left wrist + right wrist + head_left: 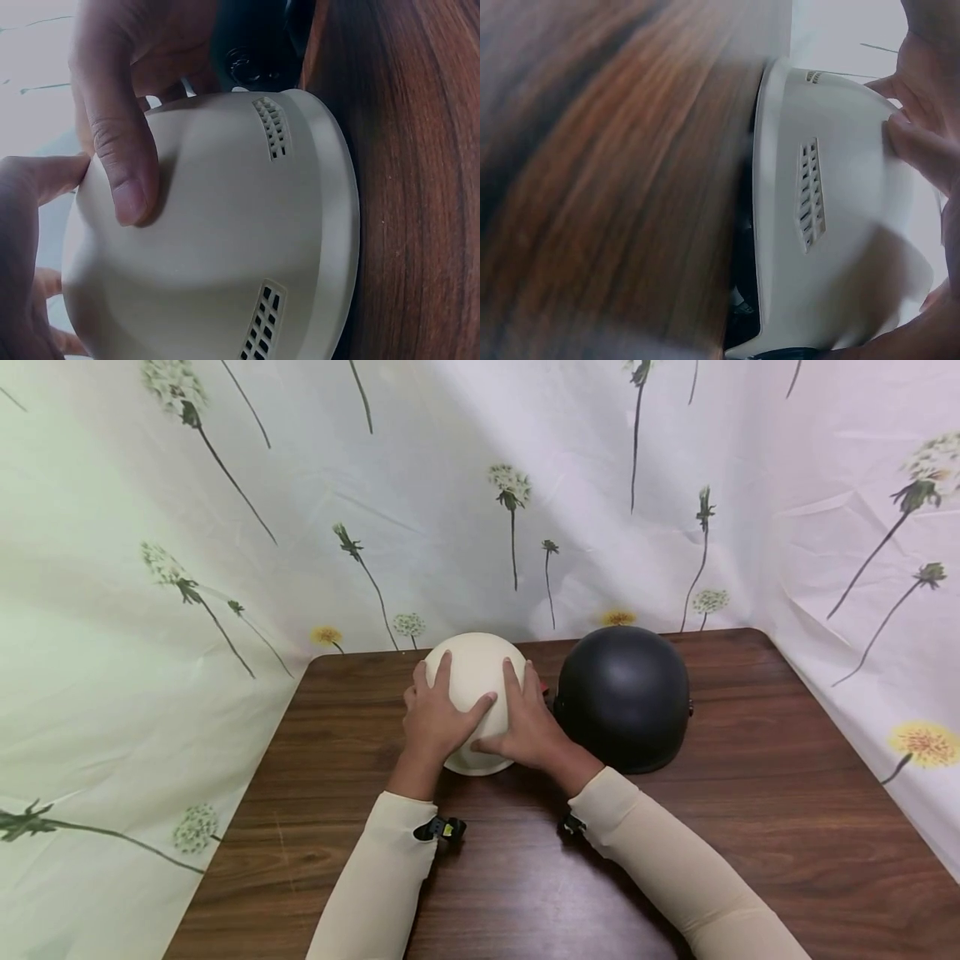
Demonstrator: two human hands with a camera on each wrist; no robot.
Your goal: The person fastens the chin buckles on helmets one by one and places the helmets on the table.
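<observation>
A cream helmet (476, 672) with slotted vents stands dome up at the far part of the table. My left hand (437, 714) grips its left side, fingers spread over the shell. From the right, my right hand (531, 727) holds the other side, its thumb on the near face. In the left wrist view the helmet's rim (341, 202) lies close along the tabletop. Dark material shows under the rim in the right wrist view. Just right of my right hand sits a black helmet (622, 693), dome up.
The brown wooden table (300, 827) reaches back to a white curtain (450, 527) printed with dandelions. A small red piece (544, 688) shows between the two helmets. Each wrist carries a black strapped device, such as the one on the left wrist (446, 829).
</observation>
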